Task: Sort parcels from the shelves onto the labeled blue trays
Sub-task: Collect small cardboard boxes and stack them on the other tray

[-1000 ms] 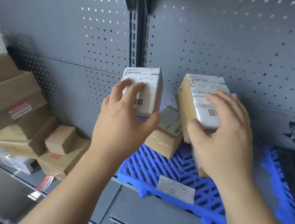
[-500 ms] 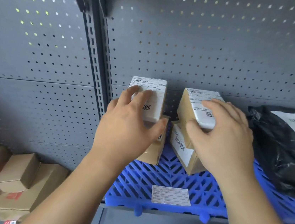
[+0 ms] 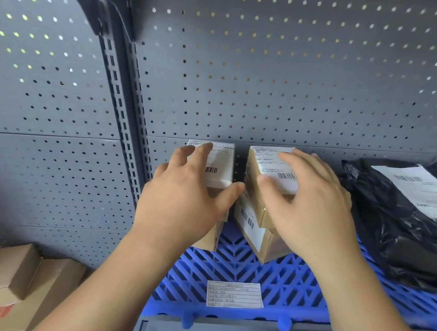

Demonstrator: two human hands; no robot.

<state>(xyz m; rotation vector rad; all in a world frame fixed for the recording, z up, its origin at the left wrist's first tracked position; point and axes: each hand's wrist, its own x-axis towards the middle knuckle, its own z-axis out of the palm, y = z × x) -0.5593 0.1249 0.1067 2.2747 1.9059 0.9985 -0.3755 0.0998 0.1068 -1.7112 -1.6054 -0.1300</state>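
Lower left, near: pile of brown cardboard boxes [image 3: 5, 282], beside the blue tray [image 3: 293, 284], not on it. Grey pegboard panel [image 3: 278, 76] behind everything.

Left hand [image 3: 182, 205] grips the left parcel [image 3: 221, 165]: fingers [image 3: 200, 150] curled over its labelled top, thumb hooked on its right side. Parcel sits above another brown box [image 3: 212, 237] at the tray's far left; can't tell if it rests on it or only touches.

Narrow gap, then the right parcel [image 3: 263, 168], tilted, white label up, on top of a lower box [image 3: 253, 227] with a barcode label. Right hand [image 3: 313, 215] grips it: fingers [image 3: 298, 160] wrapped over the top, thumb pressed on the left face.

Tray's paper label [image 3: 234, 295] is at the near edge, between the forearms.

Far right: black plastic bag [image 3: 396, 231] with a white shipping label, lying on blue grid, apart from both hands; can't tell if it's the same tray.
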